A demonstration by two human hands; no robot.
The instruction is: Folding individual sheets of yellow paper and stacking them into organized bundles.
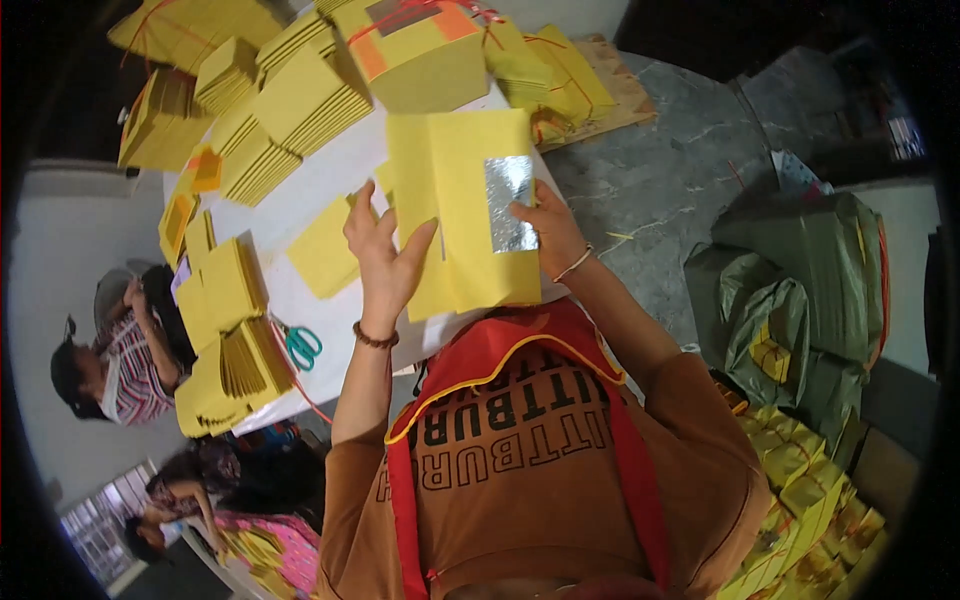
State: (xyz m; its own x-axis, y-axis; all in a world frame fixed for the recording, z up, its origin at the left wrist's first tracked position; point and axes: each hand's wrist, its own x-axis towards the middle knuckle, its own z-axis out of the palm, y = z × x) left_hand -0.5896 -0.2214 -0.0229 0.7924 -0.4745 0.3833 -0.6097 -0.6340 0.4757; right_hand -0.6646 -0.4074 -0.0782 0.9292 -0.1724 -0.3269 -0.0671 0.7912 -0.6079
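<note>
Paper (470,200), yellow, with lengthwise crease and shiny silver rectangle (508,200).

The paper (462,200) is yellow, its patch (504,190) silver, scissors (303,346) teal.

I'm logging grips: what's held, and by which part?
Right hand holds yellow rectangular paper at its right edge, thumb on silver foil; whether the left hand grips is unclear.

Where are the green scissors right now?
In the head view, the green scissors lie to the person's left on the white table, between the fanned yellow paper stack and the person's left forearm.
</note>
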